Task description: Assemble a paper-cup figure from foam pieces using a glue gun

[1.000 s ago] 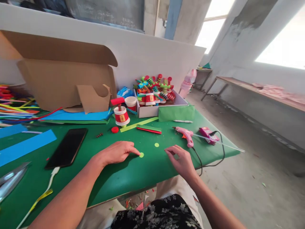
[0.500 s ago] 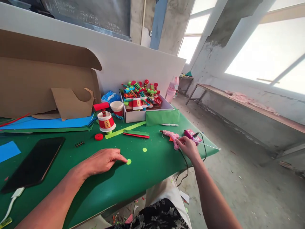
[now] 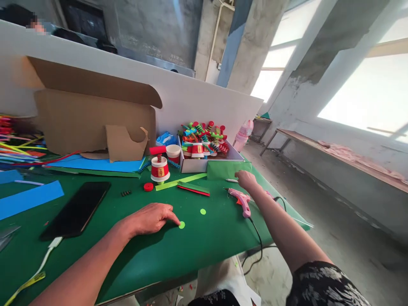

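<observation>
My left hand (image 3: 154,219) rests on the green table with its index finger stretched out, the tip pressing a small light-green paper disc (image 3: 182,225). Its other fingers are curled and hold nothing. A second light-green disc (image 3: 203,211) lies just beyond. My right hand (image 3: 247,180) is over a white pen (image 3: 232,181) beside a green paper sheet (image 3: 219,170). The hand covers the pen's right end; whether its fingers grip the pen is hidden. Below my right forearm a pink hot glue gun (image 3: 240,198) lies on its side, cable trailing off the table edge.
A white box (image 3: 194,165) full of spring-limbed paper-cup figures stands at the back. Left of it are a cup figure (image 3: 160,171), stacked cups (image 3: 173,152) and a red disc (image 3: 148,187). A phone (image 3: 76,209) on a cable and a cardboard box (image 3: 95,121) are further left.
My right hand has left the glue gun, which now lies on the table, and has reached forward to the pen. My left fingertip stays on the disc. The view has shifted.
</observation>
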A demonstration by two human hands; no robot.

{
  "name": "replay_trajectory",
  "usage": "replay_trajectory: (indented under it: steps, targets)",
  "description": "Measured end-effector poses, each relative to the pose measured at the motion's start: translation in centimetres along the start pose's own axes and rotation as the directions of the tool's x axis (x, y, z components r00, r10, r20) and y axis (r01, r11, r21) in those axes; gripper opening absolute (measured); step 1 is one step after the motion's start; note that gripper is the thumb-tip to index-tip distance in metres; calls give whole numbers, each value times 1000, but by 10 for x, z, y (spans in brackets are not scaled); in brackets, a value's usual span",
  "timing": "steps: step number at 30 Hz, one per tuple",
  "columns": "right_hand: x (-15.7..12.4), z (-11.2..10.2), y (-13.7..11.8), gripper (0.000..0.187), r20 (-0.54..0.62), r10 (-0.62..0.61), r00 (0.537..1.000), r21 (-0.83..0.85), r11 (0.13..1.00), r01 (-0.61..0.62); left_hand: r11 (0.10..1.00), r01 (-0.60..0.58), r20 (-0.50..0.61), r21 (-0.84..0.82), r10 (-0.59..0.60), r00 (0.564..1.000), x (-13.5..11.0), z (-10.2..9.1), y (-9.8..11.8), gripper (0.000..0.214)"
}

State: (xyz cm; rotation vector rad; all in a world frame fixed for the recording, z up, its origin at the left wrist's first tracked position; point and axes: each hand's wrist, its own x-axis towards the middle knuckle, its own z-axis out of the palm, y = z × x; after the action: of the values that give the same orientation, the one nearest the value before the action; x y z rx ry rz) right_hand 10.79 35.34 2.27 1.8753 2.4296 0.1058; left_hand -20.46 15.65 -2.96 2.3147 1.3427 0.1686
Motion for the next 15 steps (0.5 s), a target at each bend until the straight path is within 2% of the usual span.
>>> replay_trajectory:
  steps: [3, 6, 9, 11, 12, 13, 14, 15]
  targets:
    - [7, 5, -4, 23, 39, -29, 999, -31, 999, 31, 1000, -3, 3, 19, 3, 1000, -2, -6, 5, 59]
    - [4, 5, -7, 21, 23, -46, 999, -31, 998, 47, 999, 11, 12, 44, -11, 1000, -2, -11, 8, 59]
    - [-7, -5, -8, 22, -37, -47, 998, -9, 999, 46, 999, 10, 6, 43, -10, 1000, -2, -12, 10, 56]
    - [-23, -13, -13, 24, -133, -62, 989, 104, 992, 76, 999, 16, 8, 37, -16, 1000, -2, -12, 10, 54]
    - [-34, -16, -19, 29, -238, -67, 969, 309, 940, 141, 999, 20, 11, 35, -21, 1000, -2, -12, 10, 54]
    - [-47, -17, -25, 38, -311, -81, 947, 550, 798, 249, 999, 24, 14, 32, -25, 1000, -2, -12, 9, 54]
    - [-61, -16, -34, 42, -340, -81, 937, 748, 580, 322, 999, 25, 15, 30, -26, 1000, -1, -11, 9, 54]
    - [-77, -13, -43, 43, -316, -85, 945, 878, 351, 325, 999, 22, 13, 27, -22, 1000, -1, -11, 8, 55]
